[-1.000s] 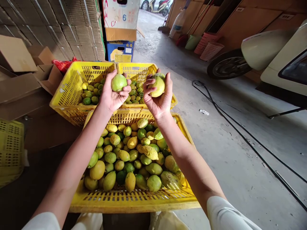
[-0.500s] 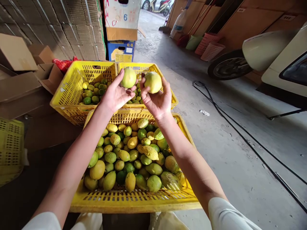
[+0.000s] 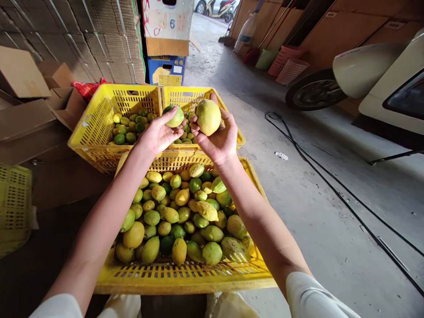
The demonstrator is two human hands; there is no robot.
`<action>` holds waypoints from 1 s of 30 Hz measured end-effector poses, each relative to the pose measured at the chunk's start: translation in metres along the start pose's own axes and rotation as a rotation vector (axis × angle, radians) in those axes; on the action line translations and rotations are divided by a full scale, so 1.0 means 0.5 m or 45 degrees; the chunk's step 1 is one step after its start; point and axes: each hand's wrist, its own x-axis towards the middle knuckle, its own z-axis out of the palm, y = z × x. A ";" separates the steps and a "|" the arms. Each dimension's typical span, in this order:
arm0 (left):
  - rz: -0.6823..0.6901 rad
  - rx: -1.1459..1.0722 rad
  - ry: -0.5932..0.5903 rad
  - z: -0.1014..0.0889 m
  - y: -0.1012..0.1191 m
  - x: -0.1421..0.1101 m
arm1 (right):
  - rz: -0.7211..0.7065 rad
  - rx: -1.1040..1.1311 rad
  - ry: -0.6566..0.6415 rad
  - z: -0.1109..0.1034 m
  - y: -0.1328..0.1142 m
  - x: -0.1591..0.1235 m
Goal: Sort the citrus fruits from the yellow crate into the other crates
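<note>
My left hand (image 3: 158, 134) holds a pale green lemon (image 3: 175, 117) at its fingertips, low over the far right crate (image 3: 195, 98). My right hand (image 3: 217, 137) grips a larger yellow-green lemon (image 3: 208, 117) right beside it, the two hands almost touching. Below my forearms, a yellow plastic crate (image 3: 185, 276) is heaped with several green and yellow lemons (image 3: 185, 216). The far left crate (image 3: 99, 119) holds smaller green lemons (image 3: 127, 126).
Cardboard boxes (image 3: 29, 101) and stacked flat cartons (image 3: 92, 39) fill the left. A black cable (image 3: 331, 185) runs across the concrete floor on the right. A white vehicle (image 3: 377, 75) stands at far right. Another yellow crate (image 3: 15, 207) sits at the left edge.
Both hands have drawn together and dropped slightly toward the far right crate. The left hand's lemon has sunk lower; the right hand has turned its lemon.
</note>
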 end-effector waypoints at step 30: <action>-0.022 -0.027 0.054 -0.006 0.002 0.009 | 0.038 0.079 0.011 -0.012 0.002 0.008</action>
